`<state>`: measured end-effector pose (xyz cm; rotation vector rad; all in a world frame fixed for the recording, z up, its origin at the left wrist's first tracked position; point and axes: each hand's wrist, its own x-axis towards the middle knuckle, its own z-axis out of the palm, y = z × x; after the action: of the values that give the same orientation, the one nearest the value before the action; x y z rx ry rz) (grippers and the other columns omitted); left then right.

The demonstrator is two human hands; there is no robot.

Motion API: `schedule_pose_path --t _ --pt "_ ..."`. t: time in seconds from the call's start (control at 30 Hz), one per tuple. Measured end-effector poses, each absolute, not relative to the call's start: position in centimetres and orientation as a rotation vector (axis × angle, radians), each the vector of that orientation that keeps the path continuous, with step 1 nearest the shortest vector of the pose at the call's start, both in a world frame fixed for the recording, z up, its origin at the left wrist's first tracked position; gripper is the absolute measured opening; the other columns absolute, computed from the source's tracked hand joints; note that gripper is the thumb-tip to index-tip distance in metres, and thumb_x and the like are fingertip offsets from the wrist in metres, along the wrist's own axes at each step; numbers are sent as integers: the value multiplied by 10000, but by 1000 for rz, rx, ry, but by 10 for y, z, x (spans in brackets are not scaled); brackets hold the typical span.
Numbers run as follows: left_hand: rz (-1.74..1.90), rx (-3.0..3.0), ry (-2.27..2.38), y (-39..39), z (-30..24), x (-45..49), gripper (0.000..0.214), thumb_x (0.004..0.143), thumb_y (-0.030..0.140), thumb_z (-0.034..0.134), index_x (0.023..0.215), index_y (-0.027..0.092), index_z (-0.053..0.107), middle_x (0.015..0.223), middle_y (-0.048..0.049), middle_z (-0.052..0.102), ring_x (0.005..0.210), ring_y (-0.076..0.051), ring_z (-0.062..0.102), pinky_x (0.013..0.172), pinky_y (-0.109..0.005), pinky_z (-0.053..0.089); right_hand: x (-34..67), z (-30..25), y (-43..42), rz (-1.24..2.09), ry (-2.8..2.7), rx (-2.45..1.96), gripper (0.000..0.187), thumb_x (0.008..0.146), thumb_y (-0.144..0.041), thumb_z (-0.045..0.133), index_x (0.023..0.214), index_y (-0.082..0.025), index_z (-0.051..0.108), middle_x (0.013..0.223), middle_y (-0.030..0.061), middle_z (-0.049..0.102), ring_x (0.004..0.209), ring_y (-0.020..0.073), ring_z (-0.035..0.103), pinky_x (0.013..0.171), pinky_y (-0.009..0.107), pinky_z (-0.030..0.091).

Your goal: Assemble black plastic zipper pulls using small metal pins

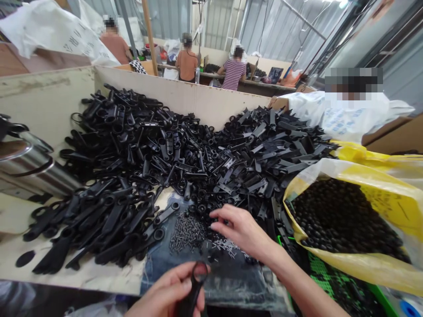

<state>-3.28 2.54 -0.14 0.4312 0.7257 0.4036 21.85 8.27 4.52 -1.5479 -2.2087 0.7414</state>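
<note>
My left hand is closed around a black plastic part with a ring at its end, held low at the front edge of the bench. My right hand hovers over the small parts, thumb and fingers apart, with nothing visible between them. Under and beside it are silver metal pins and a heap of small grey screws, both on a dark blue cloth. Just beyond the fingertips begins a pile of small black pieces.
A heap of black ring-ended parts and flat black pieces fill the back. More black parts lie left, near a steel container. On the right, a yellow-white sack holds black beads above a green crate. Several people sit beyond.
</note>
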Motion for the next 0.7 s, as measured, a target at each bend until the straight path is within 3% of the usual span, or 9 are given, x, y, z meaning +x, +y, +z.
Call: schedule_pose_path --t 0.13,0.23,0.37,0.53,0.7 --pt "562 358 820 33 14 -25 435 882 368 722 1263 164 665 878 -72 713 684 -204 665 726 -416 573 220 17 110 444 -2349 -1710 336 957 -192 655 1285 -265 669 1189 55 664 877 180 718 775 270 533" --pt "592 350 852 32 15 -24 444 885 355 701 1273 143 658 858 -75 717 652 -206 674 735 -420 574 218 6 116 461 -2355 -1667 228 979 -206 626 1181 -259 719 1149 46 682 885 182 725 782 265 541" --pt "639 316 876 26 7 -26 453 888 379 710 1268 139 653 847 -59 718 657 -199 687 828 -438 567 221 10 103 437 -2216 -1657 257 1036 -263 526 1221 -214 697 1148 78 685 942 197 709 823 289 545" --pt "664 346 921 20 3 -25 515 870 423 757 1296 169 618 899 -52 712 707 -185 695 800 -393 577 209 18 52 720 -1927 -1401 265 1022 -293 543 1215 -223 709 874 32 707 724 164 658 681 264 533" --pt "644 449 1004 17 4 -22 545 762 364 863 1226 189 637 969 -30 673 703 -146 662 749 -362 606 187 19 14 905 -1755 -1347 343 969 -237 589 1308 -246 639 858 8 696 666 146 627 636 250 522"
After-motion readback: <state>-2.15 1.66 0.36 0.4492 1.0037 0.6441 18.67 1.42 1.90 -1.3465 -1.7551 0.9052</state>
